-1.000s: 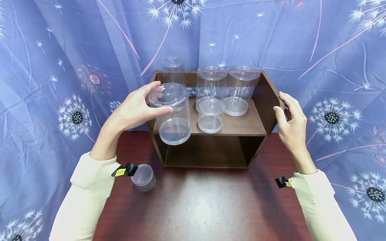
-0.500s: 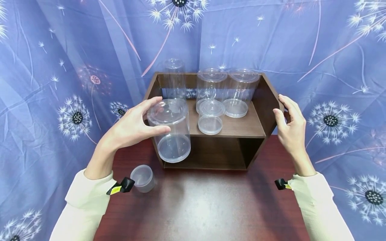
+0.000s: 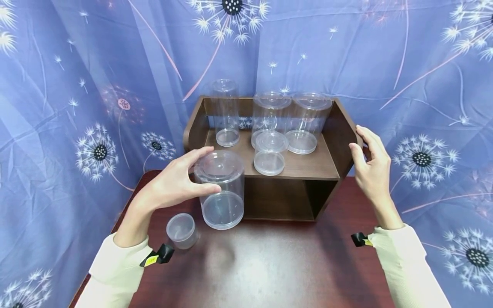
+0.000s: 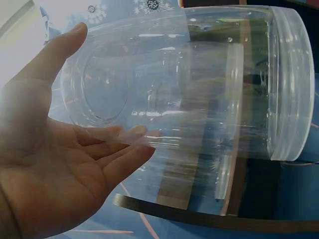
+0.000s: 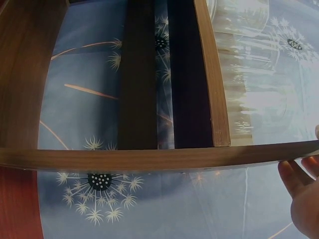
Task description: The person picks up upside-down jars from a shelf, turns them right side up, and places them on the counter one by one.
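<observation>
My left hand grips a large clear plastic jar near its top end, thumb in front and fingers round the far side. The jar is upright in front of the shelf's left part, its wider lid-like ring at the bottom. In the left wrist view the jar lies across the picture with the palm beside it. My right hand holds the right side panel of the brown two-level shelf at its front edge. In the right wrist view only fingertips show, against the panel edge.
On the shelf's upper board stand a tall slim jar, two large jars and a short jar. A small frosted tub stands on the dark red table, left front. A blue dandelion curtain hangs behind.
My left hand has brought the large jar down and toward me, from before the upper board to lower in front of the shelf. The right hand has stayed on the side panel.
</observation>
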The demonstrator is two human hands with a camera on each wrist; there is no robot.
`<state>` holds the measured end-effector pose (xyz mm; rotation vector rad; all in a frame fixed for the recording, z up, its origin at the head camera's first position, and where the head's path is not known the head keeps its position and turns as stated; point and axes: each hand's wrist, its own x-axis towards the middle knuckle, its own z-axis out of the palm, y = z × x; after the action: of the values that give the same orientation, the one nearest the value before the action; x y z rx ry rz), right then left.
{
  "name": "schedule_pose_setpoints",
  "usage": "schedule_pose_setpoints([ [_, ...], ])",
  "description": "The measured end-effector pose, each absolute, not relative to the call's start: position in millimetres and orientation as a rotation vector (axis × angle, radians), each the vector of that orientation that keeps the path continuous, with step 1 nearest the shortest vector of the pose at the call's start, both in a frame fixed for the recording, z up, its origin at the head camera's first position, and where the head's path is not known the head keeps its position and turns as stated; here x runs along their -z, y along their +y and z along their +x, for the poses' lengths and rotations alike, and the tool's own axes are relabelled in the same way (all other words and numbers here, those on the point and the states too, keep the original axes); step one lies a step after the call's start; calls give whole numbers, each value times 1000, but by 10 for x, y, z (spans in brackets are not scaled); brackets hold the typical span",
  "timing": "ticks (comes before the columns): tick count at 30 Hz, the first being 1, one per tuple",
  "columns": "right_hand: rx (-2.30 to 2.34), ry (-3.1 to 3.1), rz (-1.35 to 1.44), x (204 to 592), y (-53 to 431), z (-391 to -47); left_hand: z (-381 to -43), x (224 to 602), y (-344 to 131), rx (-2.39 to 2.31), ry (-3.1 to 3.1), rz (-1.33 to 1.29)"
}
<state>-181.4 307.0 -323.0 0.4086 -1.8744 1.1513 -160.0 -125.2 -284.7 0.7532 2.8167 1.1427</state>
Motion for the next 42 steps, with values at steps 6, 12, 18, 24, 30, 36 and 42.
schedule_pose_setpoints([
  [6,-1134,-1882,402,3246,3075,-1810,-1529,3006,-1213,-1199,2772,769],
  [12,-1126,-1878,402,3228,3063,-1811,-1506,3125,-1174,-1295,2718,790],
  [18,-1123,-1880,389,3236,3054,-1815,-1480,3255,-1136,-1351,2697,792],
  [24,-1156,-1875,371,3233,3046,-1814,-1452,3363,-1083,-1426,2666,811],
  [30,-1206,-1855,339,3228,3036,-1817,-1427,3509,-1028,-1496,2629,801],
  [36,-1243,-1849,361,3257,3081,-1841,-1403,3669,-982,-1567,2584,780],
  [42,-1377,-1841,325,3412,3215,-1950,-1394,3836,-920,-1630,2543,757],
])
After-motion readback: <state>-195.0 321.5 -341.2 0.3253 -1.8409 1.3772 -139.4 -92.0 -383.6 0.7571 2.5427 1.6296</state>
